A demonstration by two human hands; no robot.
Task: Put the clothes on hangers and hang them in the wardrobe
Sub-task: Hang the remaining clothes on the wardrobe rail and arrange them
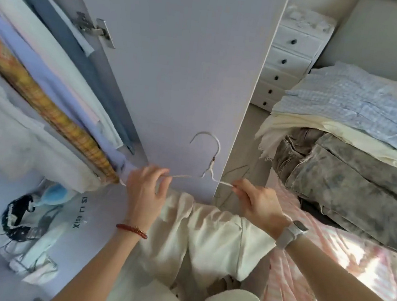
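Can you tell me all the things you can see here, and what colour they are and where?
hanger: one, white wire, held at both ends
garment: one, cream, hanging below the hanger
hung clothes: several, white, lilac, blue, yellow check, left in wardrobe
wardrobe door: one, pale lilac, open, middle
drawer chest: one, white, behind door
folded pile: several, blue, cream, grey, on bed
left hand: bead bracelet
right hand: watch

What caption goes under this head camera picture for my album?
Left hand and right hand hold a thin white wire hanger above a cream garment beside the wardrobe door.
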